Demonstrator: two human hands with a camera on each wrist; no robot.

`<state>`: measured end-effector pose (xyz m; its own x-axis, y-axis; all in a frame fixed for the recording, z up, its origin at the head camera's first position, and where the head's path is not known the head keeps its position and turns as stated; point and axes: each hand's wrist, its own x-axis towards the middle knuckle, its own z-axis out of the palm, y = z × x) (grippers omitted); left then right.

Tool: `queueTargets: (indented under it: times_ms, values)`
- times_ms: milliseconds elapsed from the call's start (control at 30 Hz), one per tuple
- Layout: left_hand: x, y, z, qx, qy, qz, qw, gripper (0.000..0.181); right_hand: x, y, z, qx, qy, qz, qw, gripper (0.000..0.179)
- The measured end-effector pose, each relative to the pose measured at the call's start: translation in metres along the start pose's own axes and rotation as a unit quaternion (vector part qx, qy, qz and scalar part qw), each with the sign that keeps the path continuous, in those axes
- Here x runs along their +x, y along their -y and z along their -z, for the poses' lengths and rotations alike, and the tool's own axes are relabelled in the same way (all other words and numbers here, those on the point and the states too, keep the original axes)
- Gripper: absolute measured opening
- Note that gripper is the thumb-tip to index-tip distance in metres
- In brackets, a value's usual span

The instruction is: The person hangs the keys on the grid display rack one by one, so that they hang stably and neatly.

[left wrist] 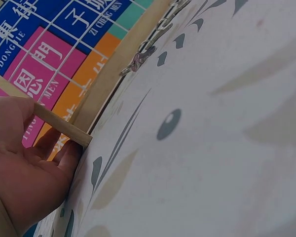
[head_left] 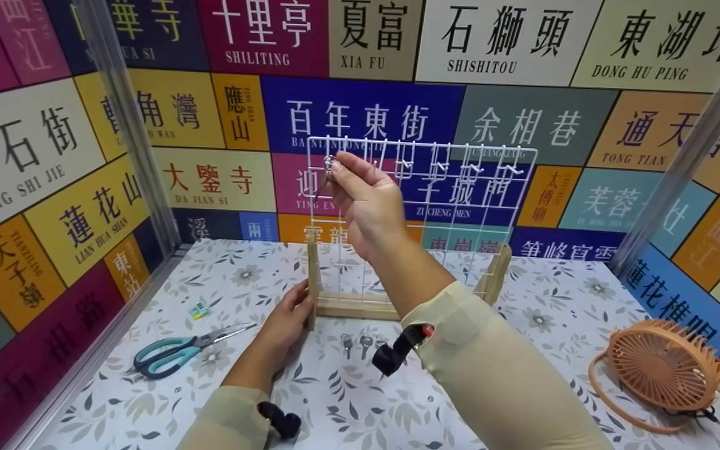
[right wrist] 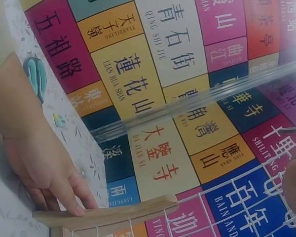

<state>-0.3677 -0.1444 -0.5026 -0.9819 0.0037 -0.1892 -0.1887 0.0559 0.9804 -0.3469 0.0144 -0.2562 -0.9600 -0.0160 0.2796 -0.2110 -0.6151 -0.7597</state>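
A white wire grid rack (head_left: 422, 147) with a row of hooks (head_left: 440, 167) stands in a wooden base (head_left: 354, 307) in the middle of the table. My right hand (head_left: 369, 203) is raised before its upper left corner, and thumb and fingertips pinch a small silvery key (head_left: 327, 164), partly hidden by the fingers. Low at the left end, my left hand (head_left: 285, 328) grips the wooden stand; the left wrist view shows thumb and fingers around its wooden foot (left wrist: 64, 127). Several keys (head_left: 365, 342) lie on the table in front of the rack, partly behind the right wrist's camera.
Teal-handled scissors (head_left: 172, 356) lie left of the left hand, blades toward the rack. Behind them is a small yellow-green item (head_left: 198, 310). An orange fan (head_left: 657, 369) stands at the right. Panels of coloured signs (head_left: 360, 115) enclose the floral tabletop (head_left: 541, 294).
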Motion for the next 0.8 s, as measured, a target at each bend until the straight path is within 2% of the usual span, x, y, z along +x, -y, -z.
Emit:
queueTargets:
  times_ms: [200,467,700,800]
  values:
    - [0.001,-0.001,0.0,-0.001,-0.008,0.011,0.9999,0.047,0.0,-0.004,0.007,-0.028,-0.002,-0.014,0.9995,0.023]
    - [0.002,0.0,-0.001,0.001,-0.01,0.009,0.9999,0.045,-0.005,-0.01,0.036,-0.043,-0.013,-0.037,0.9983,0.023]
    - [0.001,0.0,-0.001,0.005,-0.012,0.013,0.9998,0.045,-0.023,-0.014,0.083,-0.051,-0.017,-0.041,0.9977,0.02]
    - [0.0,0.002,0.0,0.001,-0.007,-0.003,1.0,0.047,-0.033,-0.016,0.111,-0.066,-0.012,-0.044,0.9968,0.022]
